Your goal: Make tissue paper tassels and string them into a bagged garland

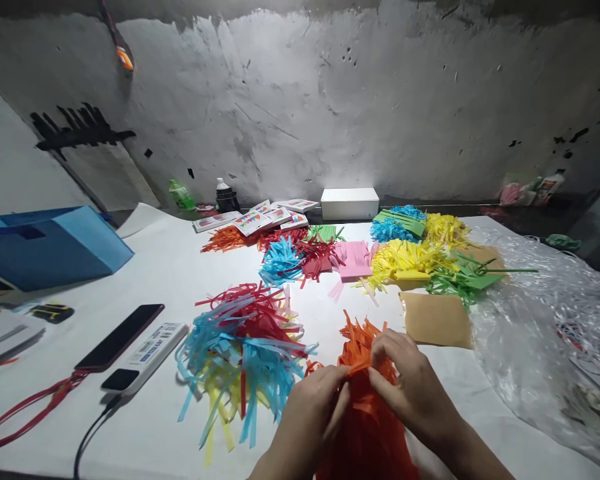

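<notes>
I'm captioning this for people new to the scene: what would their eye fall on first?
Probably the vivid orange paper at the bottom, right of centre, held in the fingers of the left hand and right hand. Next might come the tangle of blue, red and yellow strips to its left on the white tabletop, then the blue box-like container at the left edge.

held orange bundle (373, 427): 1 | phone (121, 337): 1 | white box (350, 205): 1 | blue container (55, 250): 1
</notes>
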Available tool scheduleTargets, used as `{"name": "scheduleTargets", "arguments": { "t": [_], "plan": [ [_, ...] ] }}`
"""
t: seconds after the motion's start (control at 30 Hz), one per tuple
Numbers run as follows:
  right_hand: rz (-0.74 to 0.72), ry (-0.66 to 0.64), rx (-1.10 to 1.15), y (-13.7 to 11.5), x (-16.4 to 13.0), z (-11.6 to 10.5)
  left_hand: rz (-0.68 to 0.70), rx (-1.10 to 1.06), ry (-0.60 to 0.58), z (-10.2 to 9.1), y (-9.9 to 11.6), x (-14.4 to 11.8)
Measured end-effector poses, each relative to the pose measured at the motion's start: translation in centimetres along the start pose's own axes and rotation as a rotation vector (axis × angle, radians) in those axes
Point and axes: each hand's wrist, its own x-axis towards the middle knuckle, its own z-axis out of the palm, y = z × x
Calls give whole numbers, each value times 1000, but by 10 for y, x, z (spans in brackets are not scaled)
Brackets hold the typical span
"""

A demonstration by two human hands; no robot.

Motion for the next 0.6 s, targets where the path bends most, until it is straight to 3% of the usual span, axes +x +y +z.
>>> {"name": "scheduleTargets", "arguments": {
  "t": [0.07,0.13,0.23,0.43,0.53,0.6],
  "plan": [
    [-162,16,-120,0,-4,4,37,54,17,1,-1,-1],
    [-196,-74,-111,0,-7,6,80,129,46,2,-4,-2],
    [-25,-191,24,-1,-6,2,192,266,103,5,-12,-2],
    [417,-212,395,-2,5,-10,435,298,249,2,-18,1],
    [558,-144,656,10,9,-11,518,267,346,-4,-18,2],
    [593,12,680,27,9,-16,523,196,358,-13,-20,0]
  ]
}}
